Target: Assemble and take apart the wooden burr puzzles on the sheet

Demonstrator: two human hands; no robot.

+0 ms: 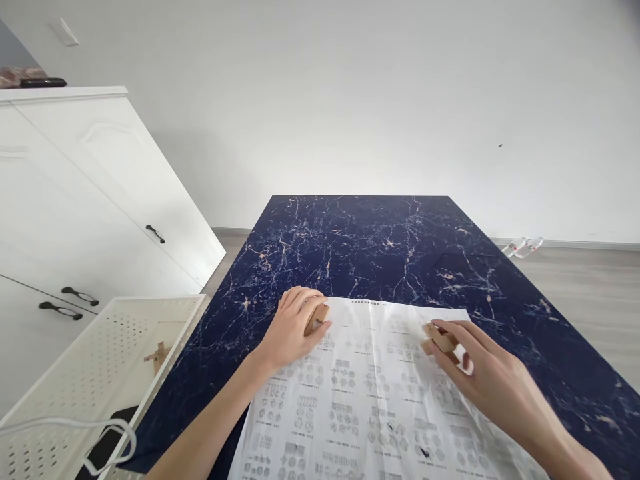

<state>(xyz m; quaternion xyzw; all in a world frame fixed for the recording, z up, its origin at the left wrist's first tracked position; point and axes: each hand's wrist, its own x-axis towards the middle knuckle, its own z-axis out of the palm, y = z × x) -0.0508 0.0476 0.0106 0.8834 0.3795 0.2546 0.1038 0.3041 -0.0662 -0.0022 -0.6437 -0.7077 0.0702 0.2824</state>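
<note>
A creased white sheet printed with rows of small grey diagrams lies on a dark blue marble-patterned table. At the sheet's top left corner, my left hand is closed round a small brown wooden block, its thumb in front and fingers behind. Over the sheet's right side, my right hand grips a notched wooden puzzle piece between thumb and fingers. Part of each wooden thing is hidden by the hand that holds it.
Left of the table stands a white perforated basket with a small wooden cross-shaped piece and a black object inside. A white cable crosses it. Behind is a white cabinet; clear plastic items sit beyond the table's right edge.
</note>
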